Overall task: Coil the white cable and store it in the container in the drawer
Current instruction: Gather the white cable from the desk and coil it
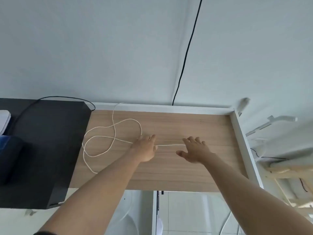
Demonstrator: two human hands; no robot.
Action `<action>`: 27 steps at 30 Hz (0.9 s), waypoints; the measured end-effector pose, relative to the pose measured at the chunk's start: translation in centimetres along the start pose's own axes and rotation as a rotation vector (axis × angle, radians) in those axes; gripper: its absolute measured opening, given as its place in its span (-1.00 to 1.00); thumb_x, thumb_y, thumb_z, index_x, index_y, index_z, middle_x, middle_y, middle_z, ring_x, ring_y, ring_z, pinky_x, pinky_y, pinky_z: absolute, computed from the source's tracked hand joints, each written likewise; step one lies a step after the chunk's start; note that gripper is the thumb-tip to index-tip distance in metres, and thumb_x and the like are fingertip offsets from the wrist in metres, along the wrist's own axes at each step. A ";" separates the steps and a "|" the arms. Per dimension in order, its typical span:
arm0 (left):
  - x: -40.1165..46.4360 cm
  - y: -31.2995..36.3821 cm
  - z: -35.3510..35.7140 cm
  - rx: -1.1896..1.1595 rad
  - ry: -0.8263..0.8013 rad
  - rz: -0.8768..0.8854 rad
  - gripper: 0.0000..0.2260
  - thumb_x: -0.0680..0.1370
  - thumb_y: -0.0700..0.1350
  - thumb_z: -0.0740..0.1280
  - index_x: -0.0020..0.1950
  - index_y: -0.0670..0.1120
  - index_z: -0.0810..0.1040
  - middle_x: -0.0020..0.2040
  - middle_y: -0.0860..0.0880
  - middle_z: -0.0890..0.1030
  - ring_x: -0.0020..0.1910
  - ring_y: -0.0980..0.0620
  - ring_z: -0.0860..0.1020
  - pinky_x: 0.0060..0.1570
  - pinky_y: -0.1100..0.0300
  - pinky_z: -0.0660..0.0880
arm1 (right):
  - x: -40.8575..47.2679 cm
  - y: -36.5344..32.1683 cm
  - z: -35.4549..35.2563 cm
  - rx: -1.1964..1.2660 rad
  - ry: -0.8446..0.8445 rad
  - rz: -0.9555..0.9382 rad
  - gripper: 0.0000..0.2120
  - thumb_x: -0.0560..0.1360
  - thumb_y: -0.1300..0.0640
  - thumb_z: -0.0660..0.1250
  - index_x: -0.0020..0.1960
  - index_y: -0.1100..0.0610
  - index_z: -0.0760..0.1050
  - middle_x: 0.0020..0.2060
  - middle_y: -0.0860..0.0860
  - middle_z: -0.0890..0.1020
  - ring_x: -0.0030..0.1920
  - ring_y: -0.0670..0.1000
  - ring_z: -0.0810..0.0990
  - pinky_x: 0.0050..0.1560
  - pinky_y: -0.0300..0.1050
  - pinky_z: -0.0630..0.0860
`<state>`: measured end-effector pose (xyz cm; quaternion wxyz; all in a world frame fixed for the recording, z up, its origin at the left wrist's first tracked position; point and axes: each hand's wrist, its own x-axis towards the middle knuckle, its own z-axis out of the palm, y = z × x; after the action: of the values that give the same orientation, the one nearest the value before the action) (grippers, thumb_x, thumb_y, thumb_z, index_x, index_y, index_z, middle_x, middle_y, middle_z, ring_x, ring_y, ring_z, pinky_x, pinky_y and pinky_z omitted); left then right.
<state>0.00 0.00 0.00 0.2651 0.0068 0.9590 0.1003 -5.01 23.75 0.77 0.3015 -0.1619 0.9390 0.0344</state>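
Observation:
A thin white cable (101,138) lies in loose loops on the left part of a wooden desk top (177,173). One end runs up over the desk's back edge. A straight stretch of it spans between my two hands. My left hand (145,148) lies palm down over the cable, fingers closed on it where the loops end. To its right, my right hand (194,150) hovers with fingers spread at the other end of that stretch, just touching it. No drawer or container shows in this view.
A black box (44,146) with a black lead on top fills the desk's left side, and a dark blue object (8,153) sits beside it. A black wire (186,48) hangs down the wall. A white rail (242,143) edges the desk at right, with pale furniture beyond.

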 end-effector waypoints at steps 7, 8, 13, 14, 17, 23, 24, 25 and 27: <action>0.5 -0.5 2.6 0.134 0.089 0.023 -0.63 0.71 0.03 0.30 0.47 -0.08 0.44 0.43 -0.12 0.49 0.44 -0.23 0.43 0.39 -0.15 0.43 | 1.6 -0.2 2.8 -0.046 0.070 -0.020 -0.58 0.68 -0.08 0.25 0.48 0.05 0.40 0.40 0.09 0.52 0.43 0.19 0.43 0.41 0.15 0.38; 0.4 -0.5 2.8 0.155 0.089 0.013 -0.66 0.70 0.02 0.33 0.44 -0.06 0.47 0.40 -0.11 0.51 0.42 -0.21 0.45 0.39 -0.14 0.43 | 1.7 -0.2 3.0 -0.038 0.077 -0.026 -0.65 0.70 -0.05 0.22 0.42 0.07 0.45 0.36 0.08 0.55 0.40 0.19 0.45 0.38 0.14 0.39; -0.4 -1.0 3.8 0.182 0.057 -0.036 -0.75 0.72 0.00 0.30 0.35 -0.08 0.53 0.35 -0.10 0.57 0.40 -0.18 0.48 0.37 -0.15 0.42 | 1.6 -0.5 2.9 0.236 0.096 -0.062 -0.75 0.73 0.05 0.18 0.18 0.18 0.55 0.14 0.15 0.65 0.15 0.22 0.60 0.14 0.10 0.51; -0.7 -1.1 3.9 0.186 0.053 -0.041 -0.75 0.72 -0.02 0.30 0.36 -0.09 0.52 0.35 -0.10 0.57 0.40 -0.18 0.49 0.36 -0.16 0.42 | 1.5 -0.6 2.7 0.329 0.080 -0.072 -0.77 0.73 0.07 0.19 0.13 0.19 0.56 0.06 0.15 0.66 0.05 0.21 0.61 0.05 0.07 0.52; -1.7 -1.9 3.2 0.111 0.046 -0.080 -0.79 0.70 -0.12 0.31 0.32 -0.12 0.48 0.29 -0.14 0.64 0.34 -0.21 0.59 0.31 -0.15 0.48 | 0.9 -1.4 1.1 0.499 0.060 -0.080 -0.77 0.72 0.10 0.20 0.08 0.18 0.59 -0.11 0.08 0.62 -0.14 0.12 0.56 -0.12 -0.03 0.46; -3.6 -4.9 -0.9 -0.092 0.118 -0.223 -0.76 0.61 -0.30 0.28 0.25 -0.14 0.35 0.18 -0.17 0.73 0.11 -0.31 0.71 0.00 -0.13 0.64 | -1.2 -4.3 -2.5 0.612 0.029 -0.124 -0.72 0.69 0.02 0.25 -0.10 0.08 0.62 -0.33 -0.04 0.56 -0.29 0.04 0.51 -0.22 -0.06 0.42; -4.0 -5.4 -1.7 -0.113 0.144 -0.240 -0.74 0.59 -0.32 0.28 0.23 -0.14 0.34 0.18 -0.17 0.73 0.09 -0.31 0.71 -0.01 -0.13 0.64 | -1.7 -5.0 -3.2 0.634 0.021 -0.141 -0.71 0.69 0.01 0.27 -0.14 0.08 0.62 -0.37 -0.04 0.53 -0.33 0.02 0.49 -0.26 -0.09 0.40; -4.5 -5.9 -2.3 -0.132 0.177 -0.245 -0.73 0.57 -0.33 0.28 0.23 -0.14 0.34 0.18 -0.16 0.73 0.08 -0.31 0.72 0.00 -0.13 0.65 | -2.2 -5.7 -3.9 0.662 0.010 -0.156 -0.68 0.68 0.00 0.30 -0.18 0.08 0.62 -0.41 -0.05 0.49 -0.38 -0.01 0.45 -0.30 -0.11 0.36; -5.4 -7.0 -3.4 -0.171 0.244 -0.235 -0.73 0.56 -0.34 0.28 0.22 -0.15 0.35 0.18 -0.18 0.74 0.08 -0.32 0.71 0.00 -0.16 0.66 | -3.4 -7.3 -5.0 0.776 -0.038 -0.173 -0.63 0.66 -0.02 0.34 -0.28 0.09 0.58 -0.46 -0.06 0.41 -0.47 -0.04 0.34 -0.40 -0.15 0.29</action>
<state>3.18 -7.84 4.18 0.1566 -0.1401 0.9661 0.1498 -2.79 17.02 7.05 0.3595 -0.1137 0.8594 -0.3454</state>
